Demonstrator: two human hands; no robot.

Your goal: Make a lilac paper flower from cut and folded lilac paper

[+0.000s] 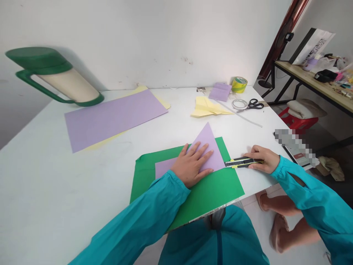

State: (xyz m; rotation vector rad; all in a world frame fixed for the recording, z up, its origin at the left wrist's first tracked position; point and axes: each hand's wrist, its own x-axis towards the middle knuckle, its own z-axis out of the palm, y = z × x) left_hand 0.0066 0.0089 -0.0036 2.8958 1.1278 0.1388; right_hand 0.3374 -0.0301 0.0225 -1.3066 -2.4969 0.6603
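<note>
My left hand [193,163] lies flat with fingers spread on a folded sheet of purple paper [207,138], pressing it down. One part of the sheet rises to a pointed triangle, and a strip of it shows left of the hand. Under the paper is a green sheet [215,191] at the table's front edge. My right hand [263,160] grips a black and yellow utility knife [242,162]. The knife's tip end points left and meets the right corner of the purple paper. How far the blade is out is too small to tell.
Behind lie a large purple sheet [116,117] over yellow paper, a folded yellow paper [208,108], purple pieces [220,92], yellow-green tape [239,84], a tape ring [239,104] and scissors [255,104]. A green-lidded jug [74,82] stands back left. A person's legs show below right.
</note>
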